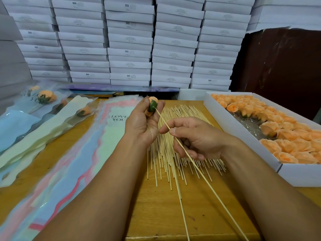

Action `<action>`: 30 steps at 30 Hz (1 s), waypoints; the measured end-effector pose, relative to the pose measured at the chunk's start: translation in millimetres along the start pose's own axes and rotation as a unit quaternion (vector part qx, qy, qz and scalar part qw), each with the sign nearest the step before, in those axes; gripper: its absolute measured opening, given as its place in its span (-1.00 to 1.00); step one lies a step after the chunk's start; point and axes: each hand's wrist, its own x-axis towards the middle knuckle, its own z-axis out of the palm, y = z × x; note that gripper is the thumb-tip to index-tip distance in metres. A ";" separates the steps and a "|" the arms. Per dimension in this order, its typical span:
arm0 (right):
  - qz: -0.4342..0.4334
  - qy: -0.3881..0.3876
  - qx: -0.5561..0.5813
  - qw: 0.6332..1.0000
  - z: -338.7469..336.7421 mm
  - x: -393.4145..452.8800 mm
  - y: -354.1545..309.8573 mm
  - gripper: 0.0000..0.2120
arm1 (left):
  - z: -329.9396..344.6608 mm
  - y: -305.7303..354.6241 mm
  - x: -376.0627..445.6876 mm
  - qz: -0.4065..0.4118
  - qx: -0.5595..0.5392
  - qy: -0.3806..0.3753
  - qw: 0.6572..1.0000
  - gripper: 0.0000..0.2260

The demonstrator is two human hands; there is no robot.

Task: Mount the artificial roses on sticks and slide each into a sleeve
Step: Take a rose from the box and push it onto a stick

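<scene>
From the head camera, your left hand [141, 125] was raised palm toward you over the middle of the table [205, 206], fingers curled round a rose [152, 105]. The rose sat at your fingertips with its green base facing your right hand. Your right hand [196, 136] lay lower and nearer, thumb and forefinger pinching a stick [199, 168], the other fingers curled under it. The stick's tip met the rose's green base; its long end ran back toward the table's near edge.

A fan of loose sticks [175, 153] lay on the table under both hands. At the right edge stood a white tray [243, 134] of orange roses. A stack of empty sleeves [97, 141] lay left of the sticks, and filled sleeves [46, 105] lay toward the far left corner. White boxes [130, 40] were piled in stacks behind the table.
</scene>
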 end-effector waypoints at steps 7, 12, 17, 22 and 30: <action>0.020 0.009 0.023 0.999 -5.1 -0.3 0.6 -0.76 | -3.7 -1.9 2.1 0.032 0.073 0.004 0.997 -0.86; 0.033 0.022 0.020 0.999 -6.5 -0.1 1.2 -0.76 | -2.4 -3.4 0.4 0.032 0.095 0.007 0.995 -0.67; 0.039 0.038 0.005 0.999 -3.7 2.3 1.8 -0.77 | 0.2 -3.8 -2.2 -0.006 0.086 0.006 0.996 -0.63; 0.038 0.060 -0.004 0.997 -2.1 3.2 2.4 -0.77 | -1.9 -7.2 -4.6 -0.039 0.166 -0.005 0.985 -0.86; 0.036 0.077 -0.012 0.996 -0.7 4.9 4.0 -0.79 | -5.1 -9.1 -3.0 -0.056 0.224 0.014 0.973 -0.88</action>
